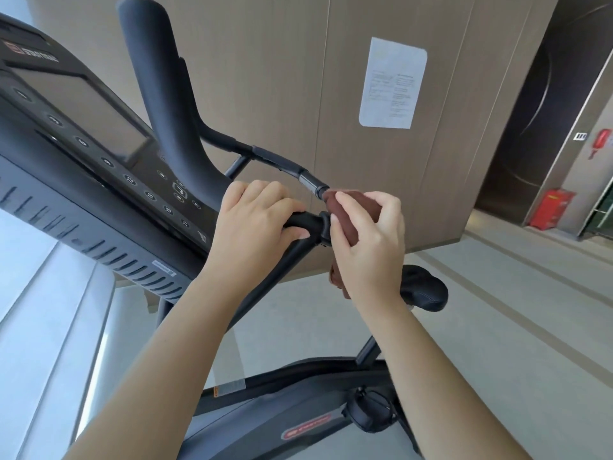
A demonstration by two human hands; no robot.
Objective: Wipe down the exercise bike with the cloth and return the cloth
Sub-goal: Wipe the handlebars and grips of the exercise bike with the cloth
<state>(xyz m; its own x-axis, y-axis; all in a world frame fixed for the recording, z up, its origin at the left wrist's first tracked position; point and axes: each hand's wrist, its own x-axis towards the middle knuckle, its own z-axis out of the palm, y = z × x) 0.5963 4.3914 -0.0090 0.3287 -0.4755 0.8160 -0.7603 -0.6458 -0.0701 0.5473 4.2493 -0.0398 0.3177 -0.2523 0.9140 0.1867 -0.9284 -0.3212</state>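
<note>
- Brown, bunched soft cloth [345, 217] pinched shut in right hand [368, 240], pressed on curved black handlebar [285, 162] end.
- Bar's long axis up-left from fingers.
- Left hand [255, 224] wrapped around black grip [303, 220], just beside.

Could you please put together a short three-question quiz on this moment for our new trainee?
1. True or false: the left hand holds the cloth.
2. Which part does the right hand press the brown cloth against? A) the console B) the handlebar end C) the saddle
3. What is stuck on the wood-panelled wall behind the bike?

Key: 1. False; the left hand grips the bare black handlebar. 2. B. 3. A printed sheet of paper.
</note>
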